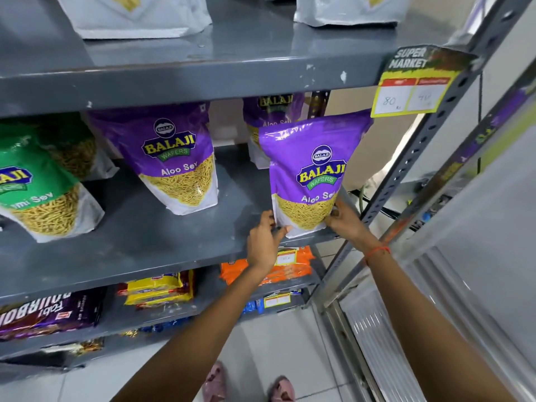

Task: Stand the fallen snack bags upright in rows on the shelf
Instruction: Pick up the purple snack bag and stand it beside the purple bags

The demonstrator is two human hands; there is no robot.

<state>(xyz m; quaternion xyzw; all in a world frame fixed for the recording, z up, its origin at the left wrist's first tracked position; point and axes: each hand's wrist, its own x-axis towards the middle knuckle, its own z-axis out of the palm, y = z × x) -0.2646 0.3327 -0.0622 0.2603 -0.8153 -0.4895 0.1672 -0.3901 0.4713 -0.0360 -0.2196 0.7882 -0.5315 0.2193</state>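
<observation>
A purple Aloo Sev bag [311, 169] stands upright at the front right of the grey middle shelf [150, 242]. My left hand [265, 245] grips its lower left corner and my right hand [343, 220] grips its lower right corner. Behind it, partly hidden, stands another purple bag [275, 111]. A third purple Aloo Sev bag [171, 158] stands upright in the middle of the shelf. At the left, a green sev bag [37, 192] stands in front of a second green bag [72, 149].
A yellow price tag [412, 91] hangs off the upper shelf [203, 74], which carries white bags. Lower shelves hold orange packs [293, 265], yellow packs [159, 291] and purple biscuit packs [49, 314]. A perforated steel upright [406, 175] runs at the right, beside a metal shutter.
</observation>
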